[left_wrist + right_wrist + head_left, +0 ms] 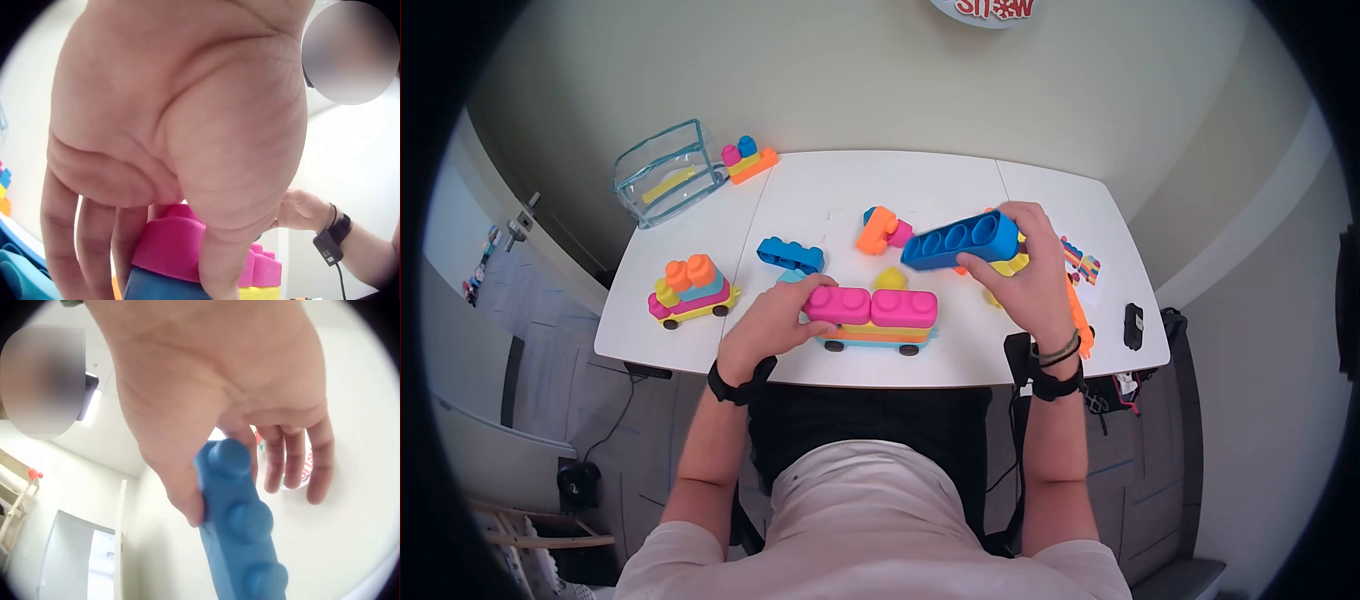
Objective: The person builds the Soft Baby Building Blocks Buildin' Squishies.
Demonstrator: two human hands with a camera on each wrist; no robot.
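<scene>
My left hand (775,318) grips the left end of a wheeled block car, thumb in front of a pink block (840,304) and fingers behind it. A second pink block (904,308) tops the right half, over yellow and orange layers on a light blue wheeled base (875,343). In the left wrist view, blue shows under the held pink block (169,247). Raised above the table, a long blue block (960,242) is pinched at its right end by my right hand (1040,285). Its hollow underside faces the head camera; round studs show in the right wrist view.
A smaller block car (690,300) stands at left. Behind my left hand lies a hollow blue block (792,254); orange and pink blocks (880,230) sit mid-table. A clear bag (665,175) and built blocks (750,160) are at the back left, a black device (1133,327) at right.
</scene>
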